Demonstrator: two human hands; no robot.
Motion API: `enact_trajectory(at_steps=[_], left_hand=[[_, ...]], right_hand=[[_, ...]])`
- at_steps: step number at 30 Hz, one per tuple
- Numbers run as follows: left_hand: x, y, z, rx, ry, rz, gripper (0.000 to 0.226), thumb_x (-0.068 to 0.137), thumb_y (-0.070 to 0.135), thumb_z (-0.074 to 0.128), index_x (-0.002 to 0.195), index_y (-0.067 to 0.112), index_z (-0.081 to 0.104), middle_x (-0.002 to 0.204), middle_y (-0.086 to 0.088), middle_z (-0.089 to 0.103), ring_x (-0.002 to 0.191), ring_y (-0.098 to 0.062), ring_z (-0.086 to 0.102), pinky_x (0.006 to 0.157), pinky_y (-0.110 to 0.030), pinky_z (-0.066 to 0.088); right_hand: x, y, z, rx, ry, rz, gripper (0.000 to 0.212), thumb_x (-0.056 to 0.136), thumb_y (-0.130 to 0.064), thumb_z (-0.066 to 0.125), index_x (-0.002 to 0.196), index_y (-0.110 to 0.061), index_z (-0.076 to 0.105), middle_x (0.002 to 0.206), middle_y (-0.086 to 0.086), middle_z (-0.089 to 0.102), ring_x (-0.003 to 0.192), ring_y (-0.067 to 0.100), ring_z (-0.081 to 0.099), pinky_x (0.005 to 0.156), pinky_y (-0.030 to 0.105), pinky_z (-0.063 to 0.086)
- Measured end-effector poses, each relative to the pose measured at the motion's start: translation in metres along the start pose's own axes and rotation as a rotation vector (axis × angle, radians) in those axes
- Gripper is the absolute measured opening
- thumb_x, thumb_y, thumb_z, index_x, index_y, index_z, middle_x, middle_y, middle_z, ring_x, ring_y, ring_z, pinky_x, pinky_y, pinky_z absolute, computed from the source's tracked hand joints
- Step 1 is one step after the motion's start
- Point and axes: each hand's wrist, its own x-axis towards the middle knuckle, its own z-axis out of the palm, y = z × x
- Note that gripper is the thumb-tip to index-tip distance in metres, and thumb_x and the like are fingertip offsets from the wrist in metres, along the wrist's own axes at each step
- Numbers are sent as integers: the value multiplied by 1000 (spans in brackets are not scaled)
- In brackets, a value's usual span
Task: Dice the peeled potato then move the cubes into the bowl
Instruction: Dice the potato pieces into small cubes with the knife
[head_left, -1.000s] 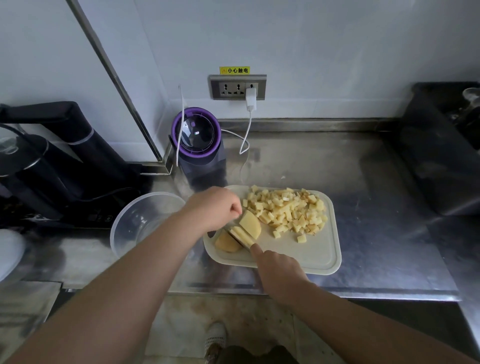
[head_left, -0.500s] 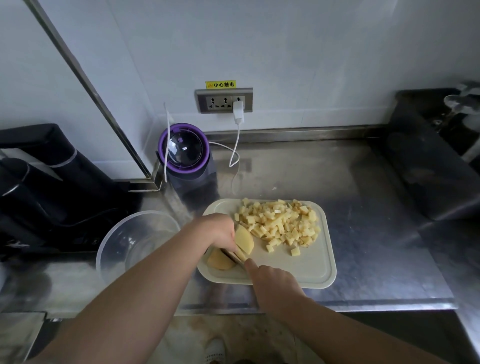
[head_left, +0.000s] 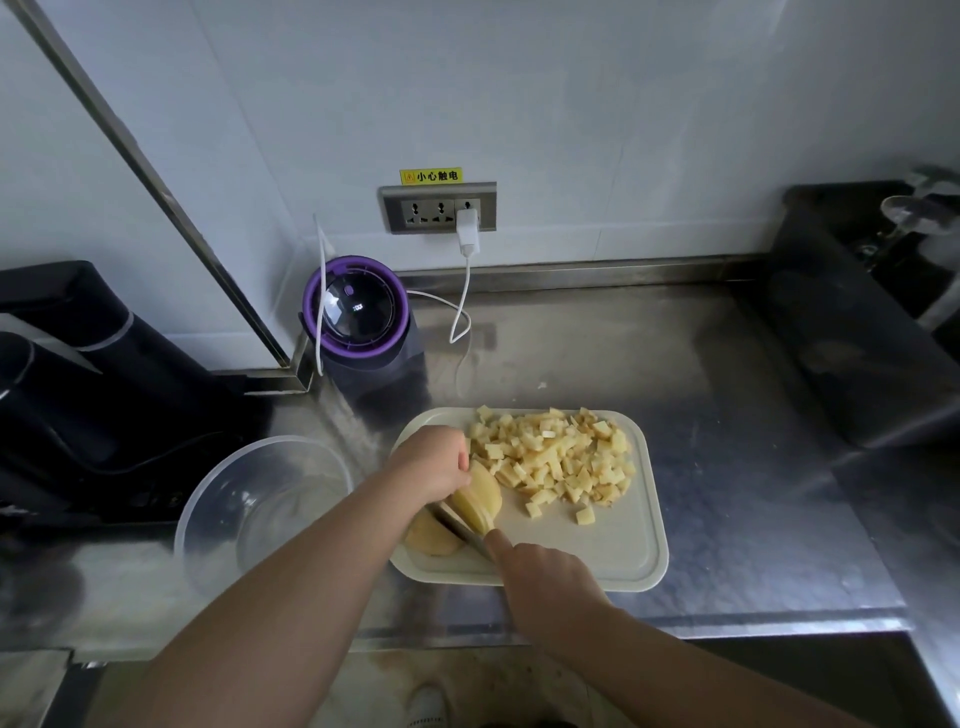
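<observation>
Barely-moved knife (head_left: 457, 525), right hand (head_left: 545, 577) seemingly clasping it, left hand (head_left: 431, 462) gripping potato (head_left: 480, 496), cubes (head_left: 556, 457) behind, bowl (head_left: 223, 499) left.

Brushed steel counter (head_left: 727, 467) — glossy; clear plastic bowl (head_left: 208, 514); matt cutting board (head_left: 613, 551) — probably plastic.

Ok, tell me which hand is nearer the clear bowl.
Left. The left hand holds the potato just right of the bowl; the right hand grips the knife farther right.
</observation>
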Motion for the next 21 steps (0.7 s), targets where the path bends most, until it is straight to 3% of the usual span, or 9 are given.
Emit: enact_trajectory(at_steps=[3, 6, 8, 13, 19, 21], left_hand=[[-5, -1, -12, -3, -146, 75, 14, 88, 27, 67, 96, 16, 68, 90, 1, 72, 84, -14, 66, 71, -24, 50], [-3, -2, -20, 115, -318, 113, 5, 85, 30, 70, 91, 31, 70, 102, 7, 69, 93, -13, 65, 82, -31, 55], [0, 0, -22, 192, -371, 112, 13, 84, 28, 72, 92, 39, 72, 109, 7, 66, 98, -16, 65, 87, -37, 55], [4, 9, -18, 340, -419, 160, 30, 88, 26, 69, 118, 25, 69, 119, 7, 64, 106, -14, 59, 85, -22, 44], [7, 10, -15, 320, -385, 163, 23, 92, 26, 64, 113, 23, 72, 107, 4, 69, 92, -14, 62, 76, -24, 47], [7, 8, -13, 293, -349, 169, 22, 95, 27, 59, 110, 18, 72, 92, 3, 68, 81, -14, 60, 69, -23, 45]], right_hand=[[0, -1, -1, -11, -2, -4, 54, 99, -22, 56, 144, -24, 27, 82, -4, 48, 82, 17, 63, 74, 28, 56], [1, -1, -1, -30, 2, -3, 53, 100, -21, 55, 144, -24, 26, 82, -3, 48, 79, 15, 62, 72, 28, 54], [1, 0, -2, -32, 1, -7, 52, 100, -21, 54, 144, -24, 27, 82, -3, 48, 77, 14, 60, 70, 26, 53], [2, -1, -2, -34, -6, -11, 54, 99, -22, 57, 144, -25, 27, 82, -3, 49, 76, 14, 60, 69, 24, 52], [2, 0, -1, -45, 8, -12, 52, 99, -20, 56, 142, -25, 27, 82, -3, 48, 72, 12, 55, 65, 24, 49], [1, 0, -2, -41, 9, -14, 53, 99, -21, 56, 143, -25, 27, 81, -3, 48, 72, 12, 56, 68, 25, 51]])
